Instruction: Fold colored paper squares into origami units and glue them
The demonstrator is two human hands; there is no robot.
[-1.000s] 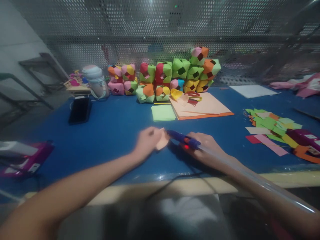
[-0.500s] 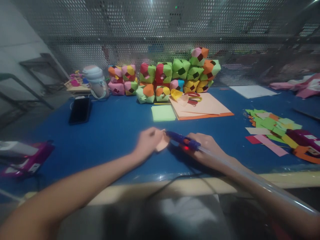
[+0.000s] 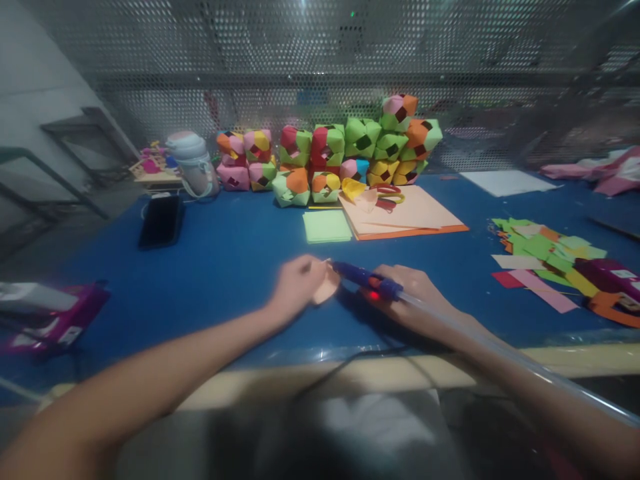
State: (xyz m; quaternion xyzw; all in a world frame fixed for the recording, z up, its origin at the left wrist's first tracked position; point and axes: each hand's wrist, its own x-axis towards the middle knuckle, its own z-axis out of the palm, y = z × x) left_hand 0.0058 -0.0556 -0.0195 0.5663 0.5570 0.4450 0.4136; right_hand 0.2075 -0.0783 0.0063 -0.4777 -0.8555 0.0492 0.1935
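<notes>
My left hand [image 3: 299, 281] is closed on a small folded piece of peach paper [image 3: 327, 287], held just above the blue tabletop. In my right hand [image 3: 410, 293] is a dark blue hot glue gun [image 3: 367, 280] with a red light glowing on its side. A long clear glue stick [image 3: 480, 337] runs out of its back along my right forearm. The gun's nozzle touches or nearly touches the upper edge of the peach paper; which of the two I cannot tell. My left fingertips are partly hidden by blur.
Folded paper cubes [image 3: 327, 147] stand stacked along the back. Before them lie green paper squares [image 3: 327, 227], peach sheets [image 3: 410, 212] and scissors [image 3: 390, 195]. Paper scraps [image 3: 545, 247] are at right; a phone [image 3: 161, 221] and bottle [image 3: 189, 163] at left. A cord [image 3: 340, 367] crosses the front edge.
</notes>
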